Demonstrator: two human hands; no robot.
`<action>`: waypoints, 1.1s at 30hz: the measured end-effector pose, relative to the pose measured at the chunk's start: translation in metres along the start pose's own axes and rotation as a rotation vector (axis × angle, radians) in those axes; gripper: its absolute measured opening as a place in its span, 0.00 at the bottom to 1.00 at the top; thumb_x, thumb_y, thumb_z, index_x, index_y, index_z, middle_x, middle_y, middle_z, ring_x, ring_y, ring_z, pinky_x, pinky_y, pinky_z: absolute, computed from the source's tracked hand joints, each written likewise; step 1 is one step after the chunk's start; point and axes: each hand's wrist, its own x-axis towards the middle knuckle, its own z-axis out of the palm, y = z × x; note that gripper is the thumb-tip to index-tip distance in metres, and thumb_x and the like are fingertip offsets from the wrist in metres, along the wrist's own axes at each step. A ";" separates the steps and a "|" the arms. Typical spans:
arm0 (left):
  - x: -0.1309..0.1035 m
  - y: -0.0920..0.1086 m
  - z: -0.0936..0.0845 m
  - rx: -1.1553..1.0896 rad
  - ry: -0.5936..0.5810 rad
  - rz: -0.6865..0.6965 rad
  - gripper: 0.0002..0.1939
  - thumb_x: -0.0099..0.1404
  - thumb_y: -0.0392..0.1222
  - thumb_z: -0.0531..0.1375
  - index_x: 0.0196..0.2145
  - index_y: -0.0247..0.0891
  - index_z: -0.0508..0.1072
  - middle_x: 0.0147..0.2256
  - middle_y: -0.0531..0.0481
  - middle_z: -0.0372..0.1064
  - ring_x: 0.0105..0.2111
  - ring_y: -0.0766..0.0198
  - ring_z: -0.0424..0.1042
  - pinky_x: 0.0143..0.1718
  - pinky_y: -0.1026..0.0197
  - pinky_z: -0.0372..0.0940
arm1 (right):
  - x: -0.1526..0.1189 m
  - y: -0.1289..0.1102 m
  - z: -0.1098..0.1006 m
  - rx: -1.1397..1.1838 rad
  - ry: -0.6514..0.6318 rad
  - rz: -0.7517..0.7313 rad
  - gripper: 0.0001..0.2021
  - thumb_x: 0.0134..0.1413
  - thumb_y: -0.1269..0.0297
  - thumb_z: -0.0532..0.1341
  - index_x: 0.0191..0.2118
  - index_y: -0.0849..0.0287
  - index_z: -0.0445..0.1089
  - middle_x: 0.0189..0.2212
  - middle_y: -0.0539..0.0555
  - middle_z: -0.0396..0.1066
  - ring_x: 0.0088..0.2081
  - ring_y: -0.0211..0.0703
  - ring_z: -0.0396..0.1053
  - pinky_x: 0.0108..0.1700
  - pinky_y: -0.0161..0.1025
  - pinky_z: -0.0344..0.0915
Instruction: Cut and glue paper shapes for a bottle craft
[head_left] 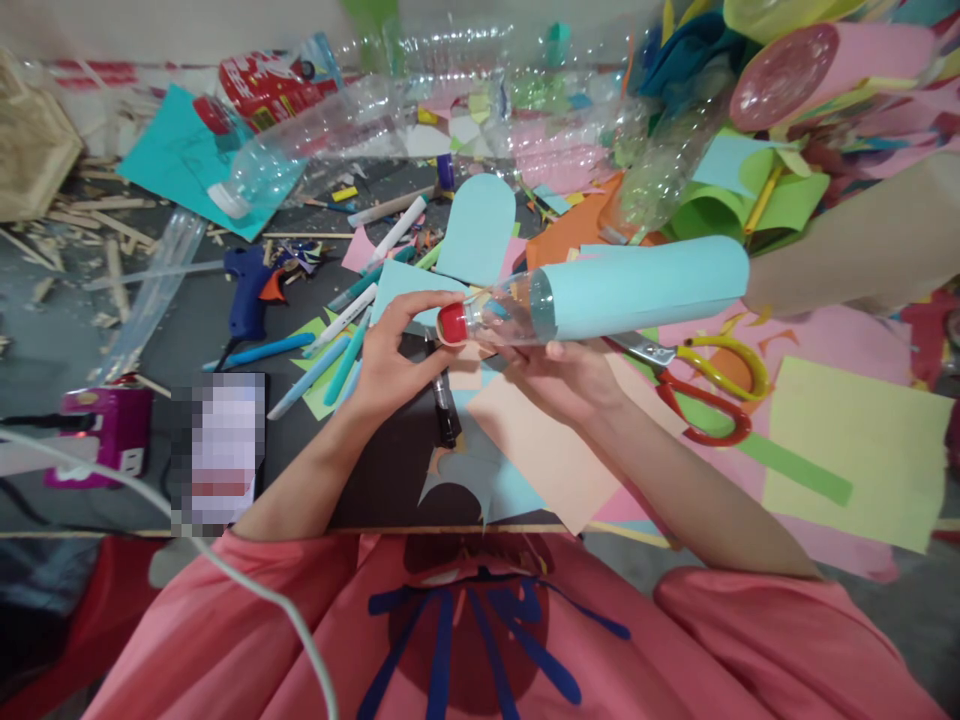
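Note:
A clear plastic bottle (pixel 517 308) lies sideways in the air above the table, its lower part wrapped in light blue paper (pixel 649 288). At its neck, the thumb and fingers of my left hand (pixel 401 345) close around the red cap (pixel 452 324). My right hand (pixel 566 375) supports the bottle from below, near the edge of the paper; some of its fingers are hidden behind the bottle. Under the hands lie a black marker (pixel 444 405) and a peach paper sheet (pixel 559 450). Scissors (pixel 701 385) with red and yellow handles rest right of my right hand.
On the left are a blue glue gun (pixel 251 290), a blurred phone (pixel 225 445) and a magenta box (pixel 101 435). Several markers (pixel 337 325) lie near my left hand. Clear bottles (pixel 300 140) and paper scraps crowd the back. A white cable (pixel 225 570) crosses the lower left.

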 end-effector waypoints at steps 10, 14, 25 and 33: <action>0.004 0.002 -0.003 -0.010 -0.058 -0.004 0.17 0.61 0.42 0.65 0.48 0.44 0.71 0.46 0.48 0.75 0.48 0.58 0.74 0.50 0.53 0.69 | 0.002 0.002 0.001 0.028 -0.007 -0.037 0.23 0.37 0.70 0.64 0.45 0.50 0.75 0.44 0.46 0.79 0.58 0.47 0.67 0.67 0.49 0.54; 0.005 0.003 -0.003 0.010 -0.066 -0.017 0.16 0.61 0.42 0.64 0.47 0.43 0.71 0.46 0.48 0.75 0.48 0.58 0.74 0.50 0.53 0.70 | 0.002 0.002 0.001 0.036 -0.010 -0.022 0.22 0.37 0.70 0.64 0.44 0.49 0.75 0.44 0.46 0.80 0.58 0.46 0.68 0.67 0.49 0.54; 0.003 0.001 -0.004 -0.010 -0.067 -0.030 0.17 0.61 0.41 0.65 0.48 0.44 0.71 0.46 0.48 0.75 0.48 0.59 0.74 0.51 0.54 0.69 | 0.002 0.002 0.002 0.018 0.020 -0.025 0.20 0.37 0.68 0.63 0.42 0.51 0.75 0.44 0.49 0.79 0.62 0.49 0.63 0.68 0.53 0.51; 0.002 0.003 -0.004 0.033 -0.065 -0.080 0.17 0.61 0.43 0.65 0.48 0.44 0.71 0.46 0.48 0.75 0.48 0.59 0.75 0.50 0.54 0.70 | 0.002 0.001 0.003 -0.010 -0.011 -0.026 0.22 0.38 0.67 0.64 0.46 0.51 0.73 0.46 0.49 0.78 0.64 0.49 0.60 0.68 0.52 0.51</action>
